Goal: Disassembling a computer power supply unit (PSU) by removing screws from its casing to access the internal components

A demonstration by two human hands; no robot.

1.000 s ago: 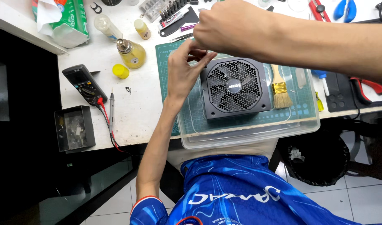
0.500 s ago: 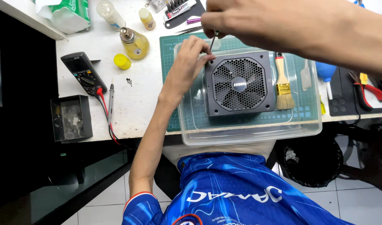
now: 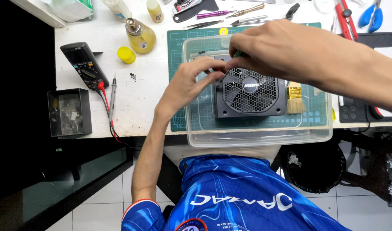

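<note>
A black power supply (image 3: 249,92) with a round fan grille lies in a clear plastic tub (image 3: 255,137) on a green cutting mat (image 3: 178,85). My right hand (image 3: 273,47) reaches in from the right, closed on a green-handled screwdriver (image 3: 238,54) that points down at the unit's far left corner. My left hand (image 3: 191,83) comes up from below, its thumb and fingertips pinched around the screwdriver's lower end at that same corner. The tip itself is hidden by my fingers. A small paintbrush (image 3: 294,99) lies in the tub against the unit's right side.
On the white desk to the left are a black multimeter (image 3: 84,64) with red and black probe leads, a yellow-liquid bottle (image 3: 140,36), a yellow cap (image 3: 126,54) and a black parts tray (image 3: 69,112). Hand tools, red-handled pliers (image 3: 345,17) and blue scissors (image 3: 371,15) line the far edge.
My right hand has come down with the screwdriver to the power supply's far left corner. My left hand's fingers have stayed with the screwdriver's lower end.
</note>
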